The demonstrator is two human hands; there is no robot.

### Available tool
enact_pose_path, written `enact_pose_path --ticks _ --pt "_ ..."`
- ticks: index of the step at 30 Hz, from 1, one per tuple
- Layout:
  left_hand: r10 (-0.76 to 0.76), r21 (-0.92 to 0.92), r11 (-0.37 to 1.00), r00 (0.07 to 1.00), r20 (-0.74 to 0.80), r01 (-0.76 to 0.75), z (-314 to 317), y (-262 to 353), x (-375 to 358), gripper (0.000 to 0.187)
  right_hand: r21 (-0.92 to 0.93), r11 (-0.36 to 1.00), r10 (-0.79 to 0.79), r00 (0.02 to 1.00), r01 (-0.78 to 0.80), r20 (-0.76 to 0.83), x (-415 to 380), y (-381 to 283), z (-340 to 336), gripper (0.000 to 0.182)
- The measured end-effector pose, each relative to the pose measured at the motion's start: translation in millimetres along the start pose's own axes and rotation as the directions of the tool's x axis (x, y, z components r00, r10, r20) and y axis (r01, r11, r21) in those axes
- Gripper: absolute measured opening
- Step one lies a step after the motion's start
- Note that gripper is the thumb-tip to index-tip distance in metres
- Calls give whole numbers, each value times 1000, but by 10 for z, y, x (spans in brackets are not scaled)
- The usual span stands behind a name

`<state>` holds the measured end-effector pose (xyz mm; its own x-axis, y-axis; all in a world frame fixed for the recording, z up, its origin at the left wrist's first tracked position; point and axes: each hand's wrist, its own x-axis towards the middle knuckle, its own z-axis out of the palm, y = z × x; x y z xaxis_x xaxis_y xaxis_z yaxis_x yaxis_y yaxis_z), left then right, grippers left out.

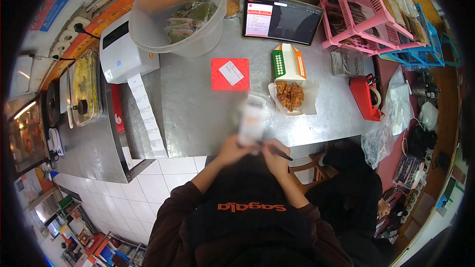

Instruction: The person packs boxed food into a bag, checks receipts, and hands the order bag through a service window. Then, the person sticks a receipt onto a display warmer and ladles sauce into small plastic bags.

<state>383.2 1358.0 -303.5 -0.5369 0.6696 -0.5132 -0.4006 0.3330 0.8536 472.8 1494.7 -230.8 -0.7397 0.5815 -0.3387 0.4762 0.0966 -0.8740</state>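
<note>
Near the table's front edge, my left hand (pixel 233 150) is closed on a white packet (pixel 251 123) with an orange mark, blurred by motion. A dark pen (pixel 281 153) is held in my right hand (pixel 275 156), just beside the packet's lower end. Behind the packet lies a clear plastic lid or container (pixel 267 106), partly hidden. Fried chicken pieces (pixel 290 95) rest in an open paper box (pixel 306 104) to the right, its green and orange lid (pixel 289 63) raised. A red box (pixel 230 74) with a white label lies further back.
A label printer (pixel 123 52) with a long paper strip (pixel 146 113) stands left. Behind are a large clear tub (pixel 180 12) and a tablet (pixel 282 19). Pink baskets (pixel 368 15) and a red tape dispenser (pixel 365 100) are right. A person in dark clothes (pixel 351 183) is at lower right.
</note>
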Motion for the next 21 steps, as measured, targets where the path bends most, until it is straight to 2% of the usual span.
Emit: enact_pose_path --ticks 4,9,14,21 --pt "-54 16 998 999 -2 54 -4 -37 1 30 101 995 20 998 -14 -52 -11 141 -6 9" --pt "-51 14 999 996 74 50 -16 30 -31 26 169 986 -14 1000 11 14 -53 140 -23 9" --pt "-87 17 996 992 95 86 -8 73 -74 25 146 989 -6 998 -3 65 -46 121 9 9" --pt "-36 45 998 998 48 33 -18 -24 -59 25 101 995 -36 991 22 130 -38 37 10 9"
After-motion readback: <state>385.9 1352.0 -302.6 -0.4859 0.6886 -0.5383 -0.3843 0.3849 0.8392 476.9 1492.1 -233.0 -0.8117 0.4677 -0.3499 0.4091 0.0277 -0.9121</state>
